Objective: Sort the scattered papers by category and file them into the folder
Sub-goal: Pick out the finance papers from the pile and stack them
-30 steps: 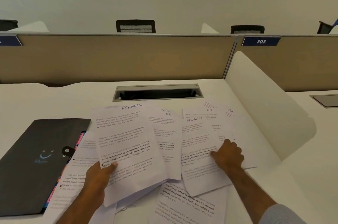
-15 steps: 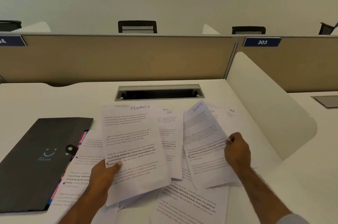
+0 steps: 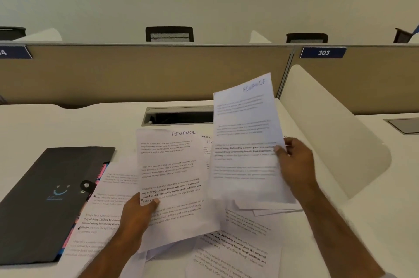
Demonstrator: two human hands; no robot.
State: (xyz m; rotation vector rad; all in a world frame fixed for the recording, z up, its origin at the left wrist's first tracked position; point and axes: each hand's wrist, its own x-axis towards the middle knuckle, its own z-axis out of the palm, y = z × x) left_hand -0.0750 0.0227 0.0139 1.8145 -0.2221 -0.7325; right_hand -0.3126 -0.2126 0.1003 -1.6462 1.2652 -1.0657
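Left hand (image 3: 138,214) pinched one FINANCE sheet (image 3: 172,187); right hand (image 3: 294,164) pinched a second sheet (image 3: 247,141), raised and blurred. Folder (image 3: 45,198) lay shut at my left, loose papers (image 3: 238,252) beneath. Risk I judged: thin edge grips could slip, or a misread heading could mix categories.

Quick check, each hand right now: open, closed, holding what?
Left hand: grips a FINANCE sheet.
Right hand: pinches a raised FINANCE sheet.
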